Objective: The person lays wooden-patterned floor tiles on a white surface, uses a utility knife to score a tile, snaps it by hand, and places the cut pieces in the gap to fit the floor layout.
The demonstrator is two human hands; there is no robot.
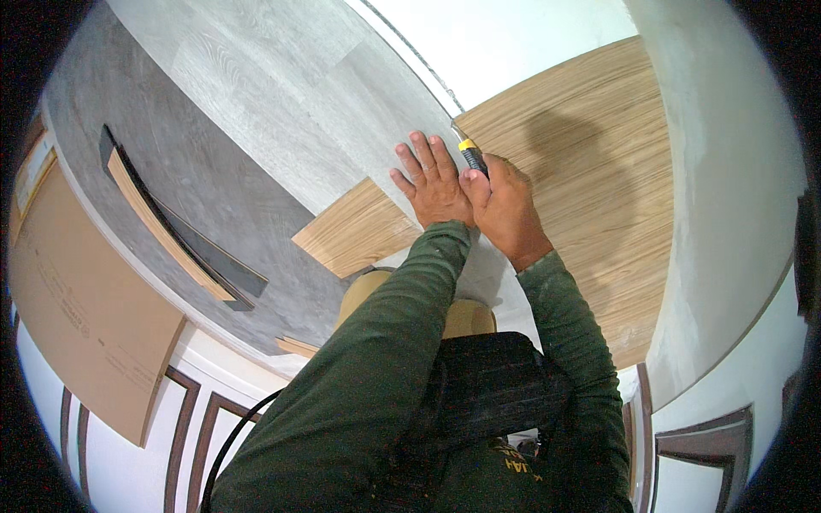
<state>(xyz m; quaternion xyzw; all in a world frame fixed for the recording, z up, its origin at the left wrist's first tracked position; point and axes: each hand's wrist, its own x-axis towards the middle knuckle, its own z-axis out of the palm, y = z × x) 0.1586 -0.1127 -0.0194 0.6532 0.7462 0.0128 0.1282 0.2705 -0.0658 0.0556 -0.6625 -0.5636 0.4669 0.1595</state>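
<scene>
My left hand (434, 186) lies with fingers spread on a light grey wood-look plank (342, 111). Beside it, my right hand (511, 207) grips a yellow-and-black utility knife (470, 156), its metal tip at the near-left corner of a white surface, along the edge of the tan wood-look flooring (590, 205) on the right. A short tan plank piece (342, 231) lies left of my hands, over the grey surfaces. My right fingers partly hide the knife's handle.
Dark grey flooring (111, 77) spans the left, with narrow tan and dark offcuts (171, 231) on it. A cardboard sheet (94, 308) is at the far left. A white surface (539, 51) lies ahead, a pale wall (718, 188) at the right. My knees (470, 316) are below.
</scene>
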